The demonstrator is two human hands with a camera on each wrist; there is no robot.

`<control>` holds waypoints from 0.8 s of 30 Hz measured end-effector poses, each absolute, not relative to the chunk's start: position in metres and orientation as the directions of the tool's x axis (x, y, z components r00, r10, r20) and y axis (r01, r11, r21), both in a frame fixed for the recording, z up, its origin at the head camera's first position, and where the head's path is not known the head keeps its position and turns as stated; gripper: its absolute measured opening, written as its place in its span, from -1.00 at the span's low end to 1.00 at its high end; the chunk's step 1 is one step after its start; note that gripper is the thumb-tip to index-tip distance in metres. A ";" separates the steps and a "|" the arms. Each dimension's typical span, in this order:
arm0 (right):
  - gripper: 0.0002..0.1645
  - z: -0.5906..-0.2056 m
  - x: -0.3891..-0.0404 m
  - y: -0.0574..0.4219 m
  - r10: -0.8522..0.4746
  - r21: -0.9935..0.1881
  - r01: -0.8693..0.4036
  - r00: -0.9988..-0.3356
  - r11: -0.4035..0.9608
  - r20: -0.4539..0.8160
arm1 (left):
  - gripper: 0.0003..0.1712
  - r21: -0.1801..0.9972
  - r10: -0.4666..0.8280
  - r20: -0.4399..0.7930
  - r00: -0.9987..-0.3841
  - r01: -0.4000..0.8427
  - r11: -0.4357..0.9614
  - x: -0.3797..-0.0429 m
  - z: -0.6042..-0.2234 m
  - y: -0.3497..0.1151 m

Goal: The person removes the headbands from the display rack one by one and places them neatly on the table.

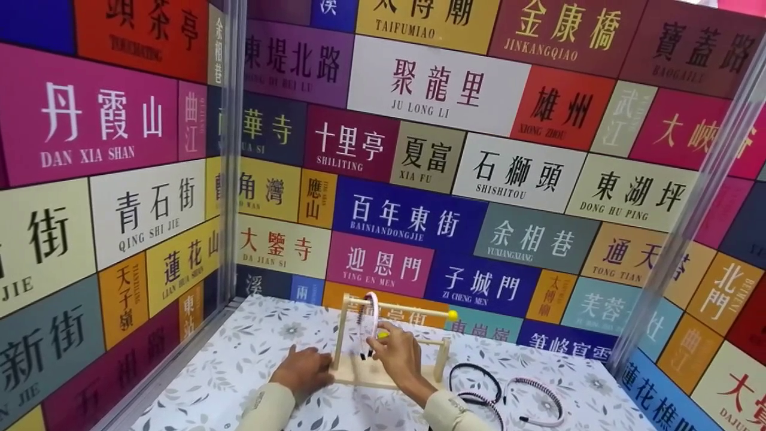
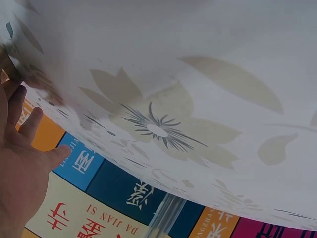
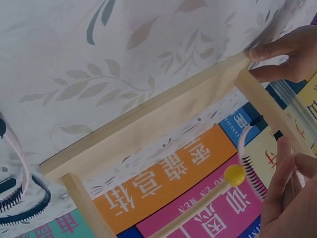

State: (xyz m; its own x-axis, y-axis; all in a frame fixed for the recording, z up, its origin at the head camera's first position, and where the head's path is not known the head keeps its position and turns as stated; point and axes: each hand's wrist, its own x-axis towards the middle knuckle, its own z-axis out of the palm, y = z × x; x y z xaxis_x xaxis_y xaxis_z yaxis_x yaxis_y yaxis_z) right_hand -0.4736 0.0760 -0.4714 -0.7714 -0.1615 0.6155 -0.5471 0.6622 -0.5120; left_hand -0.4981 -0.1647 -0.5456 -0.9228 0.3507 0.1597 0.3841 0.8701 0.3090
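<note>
A light wooden rack [image 1: 359, 376] with two rods stands on the table. My left hand [image 1: 302, 371] grips the left end of its base, thumb and finger at the corner in the right wrist view. My right hand [image 1: 398, 353] pinches a pale pink headband [image 1: 375, 311] with dark comb teeth and black tips. The headband hangs over the upper rod near the left post, tips down. In the right wrist view, the headband [image 3: 242, 144] is partly hidden behind my fingers. A yellow ball [image 3: 234, 174] caps a rod there. The left wrist view shows only part of my left hand [image 2: 25, 173].
Right of the rack lie a black headband [image 1: 474, 366], a pink toothed headband [image 1: 560, 401] and another one partly behind my right sleeve. A white leaf-patterned cloth [image 1: 215, 371] covers the table. Colourful sign panels [image 1: 407, 203] and metal posts [image 1: 233, 149] stand around it.
</note>
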 end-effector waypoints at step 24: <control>-0.58 -0.448 -0.476 0.108 -0.103 -0.695 -0.518 -0.831 0.499 0.546 | -0.77 0.328 0.338 0.091 -0.937 0.348 0.878 -0.503 -0.545 -0.163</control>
State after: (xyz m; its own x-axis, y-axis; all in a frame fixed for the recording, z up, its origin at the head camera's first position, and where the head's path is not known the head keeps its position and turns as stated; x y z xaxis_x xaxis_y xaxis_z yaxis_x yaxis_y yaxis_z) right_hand -0.4756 0.1082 -0.4476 -0.8315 -0.1027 0.5460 -0.5179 0.4992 -0.6947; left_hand -0.5034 -0.1631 -0.5449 -0.9369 0.3375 0.0910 0.3482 0.8782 0.3279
